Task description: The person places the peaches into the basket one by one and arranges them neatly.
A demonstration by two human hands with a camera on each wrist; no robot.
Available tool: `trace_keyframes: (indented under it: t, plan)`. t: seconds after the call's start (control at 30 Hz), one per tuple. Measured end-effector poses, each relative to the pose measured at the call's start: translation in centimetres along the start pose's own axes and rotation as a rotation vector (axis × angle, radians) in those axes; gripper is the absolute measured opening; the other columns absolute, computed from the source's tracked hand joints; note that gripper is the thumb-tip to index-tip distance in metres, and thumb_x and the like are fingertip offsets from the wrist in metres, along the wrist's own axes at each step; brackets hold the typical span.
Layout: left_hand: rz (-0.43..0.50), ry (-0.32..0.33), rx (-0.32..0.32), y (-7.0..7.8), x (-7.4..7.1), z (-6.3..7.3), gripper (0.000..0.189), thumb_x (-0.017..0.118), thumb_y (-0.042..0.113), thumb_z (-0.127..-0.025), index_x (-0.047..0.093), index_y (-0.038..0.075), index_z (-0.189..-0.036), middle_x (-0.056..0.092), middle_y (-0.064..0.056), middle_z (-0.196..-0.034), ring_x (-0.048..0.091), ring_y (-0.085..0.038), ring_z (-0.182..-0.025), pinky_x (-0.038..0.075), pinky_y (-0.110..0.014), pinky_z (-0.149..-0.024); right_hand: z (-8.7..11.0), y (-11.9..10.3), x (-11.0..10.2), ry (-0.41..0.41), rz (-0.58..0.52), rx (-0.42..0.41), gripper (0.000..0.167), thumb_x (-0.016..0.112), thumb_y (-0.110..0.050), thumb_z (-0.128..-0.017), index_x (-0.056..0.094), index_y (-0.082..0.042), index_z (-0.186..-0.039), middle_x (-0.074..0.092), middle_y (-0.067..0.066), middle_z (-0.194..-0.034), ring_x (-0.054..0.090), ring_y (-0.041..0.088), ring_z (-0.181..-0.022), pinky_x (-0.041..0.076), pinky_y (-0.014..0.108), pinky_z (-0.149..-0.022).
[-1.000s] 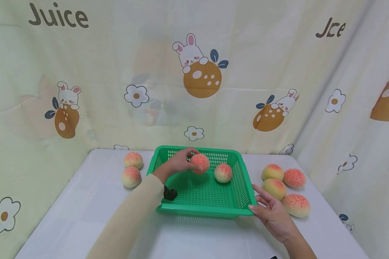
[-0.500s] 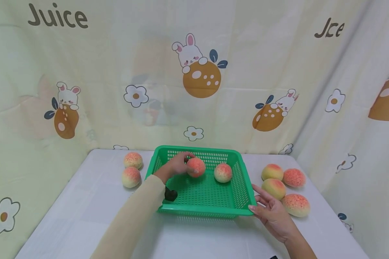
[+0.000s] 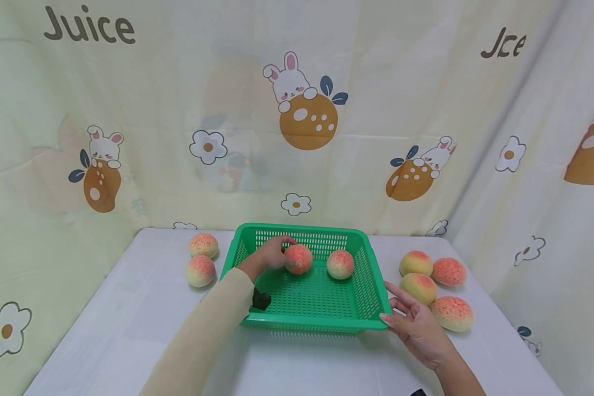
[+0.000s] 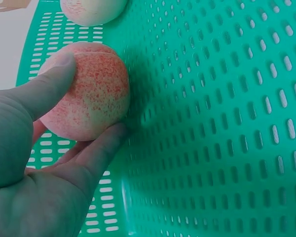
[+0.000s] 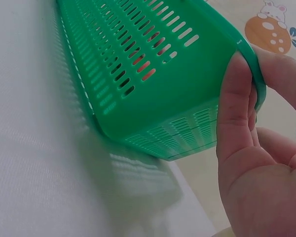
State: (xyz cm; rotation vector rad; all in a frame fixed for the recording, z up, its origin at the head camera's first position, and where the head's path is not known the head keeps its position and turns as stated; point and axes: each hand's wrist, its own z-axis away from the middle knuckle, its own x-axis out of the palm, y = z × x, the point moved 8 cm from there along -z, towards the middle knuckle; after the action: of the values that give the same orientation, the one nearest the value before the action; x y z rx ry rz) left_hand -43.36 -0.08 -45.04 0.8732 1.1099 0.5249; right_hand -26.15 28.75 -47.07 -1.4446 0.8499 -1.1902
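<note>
A green plastic basket (image 3: 307, 320) stands on the table. Inside it, toward the back, my left hand (image 3: 269, 254) holds a pink-and-cream peach (image 3: 298, 259). From the left wrist view, the thumb lies on one side of this peach (image 4: 89, 91) and the fingers (image 4: 96, 153) curl under the other, low in the basket; whether it touches the floor I cannot tell. A second peach (image 3: 340, 264) sits to its right in the basket. My right hand (image 3: 418, 330) pinches the rim at the basket's near right corner, thumb and fingers on either side of the edge (image 5: 249, 59).
Two peaches, one (image 3: 204, 245) behind the other (image 3: 200, 271), lie left of the basket. To the right, two yellowish peaches (image 3: 418, 289) and two pinker ones (image 3: 452, 314) sit close beside my right hand. A printed curtain (image 3: 178, 181) hangs behind the table (image 3: 109, 319).
My left hand has lowered its peach into the basket and shifted it slightly left, away from the second peach. The right hand keeps its place at the basket's corner.
</note>
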Motion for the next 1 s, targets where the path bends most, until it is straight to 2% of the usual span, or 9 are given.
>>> trace_keyframes:
  t: [0.17, 0.4, 0.67, 0.83, 1.0]
  plan:
    - [-0.012, 0.006, -0.012, -0.14, -0.01, -0.08, 0.06, 0.084, 0.012, -0.084, 0.059, 0.017, -0.139, 0.062, -0.013, -0.131, 0.059, -0.029, -0.115, 0.054, -0.049, -0.104, 0.0, -0.26, 0.14, -0.003, -0.002, -0.007, 0.078, 0.059, 0.008, -0.097, 0.021, -0.007, -0.163, 0.061, -0.005, -0.108, 0.068, 0.004, -0.094, 0.061, 0.024, -0.087]
    - [0.012, -0.002, -0.021, 0.01, 0.08, -0.03, 0.063, 0.084, 0.011, -0.084, 0.058, 0.017, -0.141, 0.061, -0.015, -0.132, 0.06, -0.029, -0.113, 0.059, -0.043, -0.094, 0.02, -0.35, 0.02, 0.012, 0.0, -0.01, 0.078, 0.06, 0.008, -0.097, 0.02, -0.007, -0.163, 0.06, -0.005, -0.108, 0.068, 0.003, -0.095, 0.061, 0.024, -0.087]
    - [-0.017, 0.005, -0.02, 0.35, 0.03, 0.11, 0.065, 0.084, 0.012, -0.084, 0.057, 0.017, -0.143, 0.06, -0.014, -0.134, 0.06, -0.029, -0.115, 0.057, -0.044, -0.097, 0.09, -0.39, 0.1, 0.002, -0.009, -0.021, 0.075, 0.059, 0.008, -0.097, 0.025, -0.009, -0.162, 0.061, -0.004, -0.108, 0.068, 0.004, -0.095, 0.061, 0.024, -0.087]
    - [-0.022, -0.006, -0.013, 0.43, 0.12, 0.29, 0.064, 0.082, 0.009, -0.086, 0.057, 0.016, -0.143, 0.061, -0.016, -0.132, 0.061, -0.029, -0.115, 0.057, -0.045, -0.097, 0.1, -0.47, 0.28, -0.015, -0.003, -0.025, 0.078, 0.058, 0.007, -0.098, 0.017, -0.007, -0.164, 0.062, -0.003, -0.11, 0.069, 0.005, -0.097, 0.061, 0.024, -0.087]
    - [-0.067, -0.015, -0.011, 0.5, 0.22, 0.46, 0.061, 0.081, 0.01, -0.087, 0.057, 0.017, -0.142, 0.064, -0.014, -0.126, 0.062, -0.028, -0.11, 0.053, -0.049, -0.102, 0.03, -0.21, 0.09, 0.009, 0.018, 0.0, 0.082, 0.059, 0.006, -0.098, 0.012, -0.005, -0.164, 0.062, -0.005, -0.11, 0.069, 0.005, -0.097, 0.061, 0.024, -0.087]
